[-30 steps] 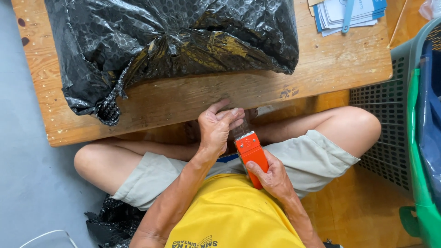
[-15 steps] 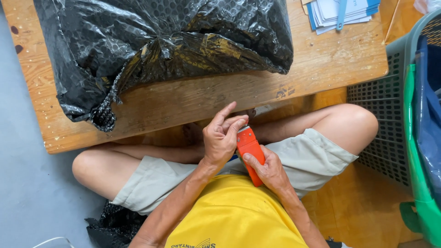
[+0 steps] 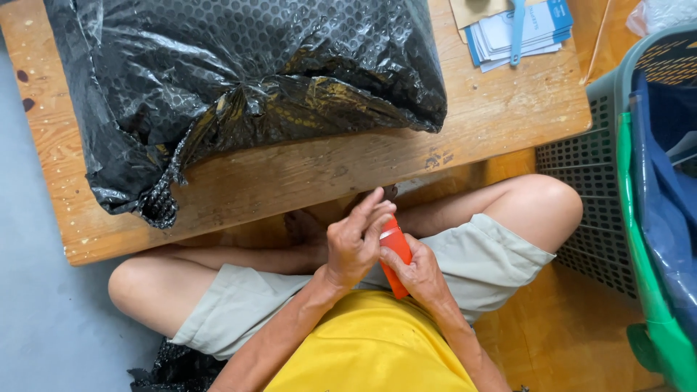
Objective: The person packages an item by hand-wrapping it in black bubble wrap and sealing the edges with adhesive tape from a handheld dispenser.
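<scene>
Head view: right hand (image 3: 420, 274) wraps the orange cutter (image 3: 396, 255), left hand (image 3: 356, 241) fingers seemingly pinching its top, wooden table (image 3: 305, 174) edge just beyond fingertips.

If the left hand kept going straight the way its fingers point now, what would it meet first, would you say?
The left hand points up and away from the body, over the orange tool. Straight on, it would probably meet the near edge of the wooden table first, though depth is unclear.
</scene>
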